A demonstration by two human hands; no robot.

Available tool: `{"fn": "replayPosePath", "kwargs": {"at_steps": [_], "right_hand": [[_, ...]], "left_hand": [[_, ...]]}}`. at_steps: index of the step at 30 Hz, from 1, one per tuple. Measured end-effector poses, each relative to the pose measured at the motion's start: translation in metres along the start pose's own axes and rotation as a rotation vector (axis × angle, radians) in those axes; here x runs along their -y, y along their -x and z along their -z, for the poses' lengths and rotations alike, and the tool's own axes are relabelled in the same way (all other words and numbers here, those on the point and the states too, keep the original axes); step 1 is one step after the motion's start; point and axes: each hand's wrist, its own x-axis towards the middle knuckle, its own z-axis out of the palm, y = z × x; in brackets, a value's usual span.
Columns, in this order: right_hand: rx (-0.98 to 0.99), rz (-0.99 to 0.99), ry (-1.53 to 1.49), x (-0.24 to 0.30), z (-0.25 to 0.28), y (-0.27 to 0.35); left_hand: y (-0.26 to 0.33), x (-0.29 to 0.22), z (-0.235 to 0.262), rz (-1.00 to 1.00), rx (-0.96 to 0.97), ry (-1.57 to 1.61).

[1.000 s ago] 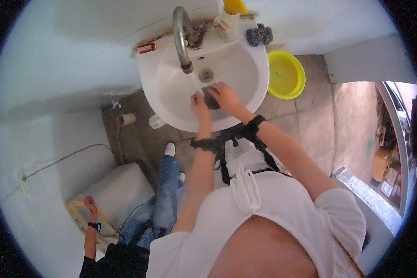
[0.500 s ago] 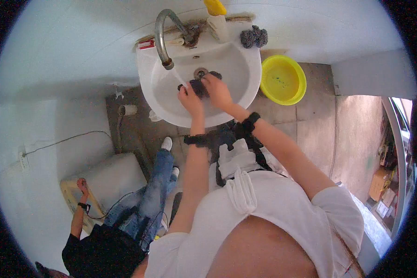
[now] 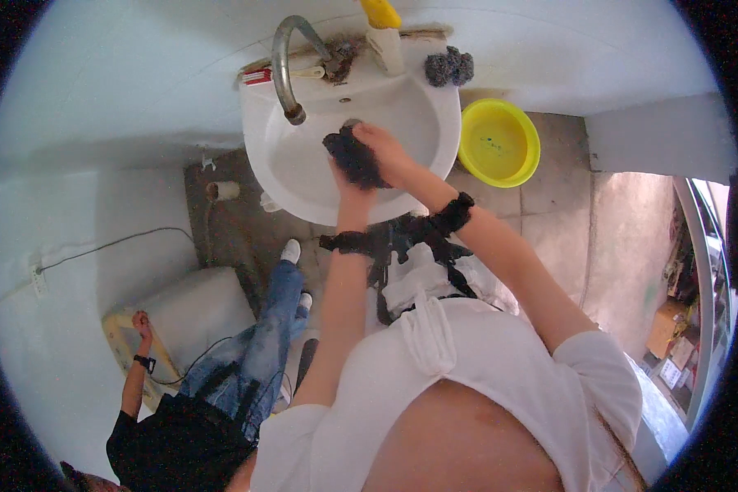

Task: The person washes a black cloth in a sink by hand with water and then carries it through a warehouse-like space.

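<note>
Above the basin of a white sink [image 3: 271, 176], both hands hold a bunched black cloth [image 3: 354, 157] that looks wet; its exact kind is not plain. My left hand [image 3: 346, 187] is under and beside its near side, with most of its fingers hidden by the cloth. From the right, my right hand [image 3: 383, 153] closes over the cloth's upper right side. The metal tap [image 3: 282, 61] arches over the basin's left part, its spout pointing down a little beyond the cloth. The drain [image 3: 352, 123] is partly covered by my right hand.
A yellow basin [image 3: 500, 168] sits right of the sink. On the sink's back rim are grey scouring pads [image 3: 449, 67], a white bottle with a yellow top [image 3: 385, 51] and a red-and-white brush [image 3: 258, 77]. A person in black [image 3: 180, 443] is at the lower left.
The cloth has been gathered into one bunch between both hands and brought slightly nearer me. The water stream seen from the spout earlier no longer shows.
</note>
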Motion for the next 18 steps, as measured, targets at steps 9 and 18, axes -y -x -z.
{"fn": "replayPosePath", "kwargs": {"at_steps": [9,18], "right_hand": [[-0.024,0.032,0.067,0.02,0.004,0.038],[-0.2,-0.02,0.153,-0.031,0.013,0.013]], "left_hand": [[0.023,-0.022,-0.012,-0.167,0.122,-0.055],[0.022,-0.03,-0.005,-0.25,-0.354,-0.548]]}}
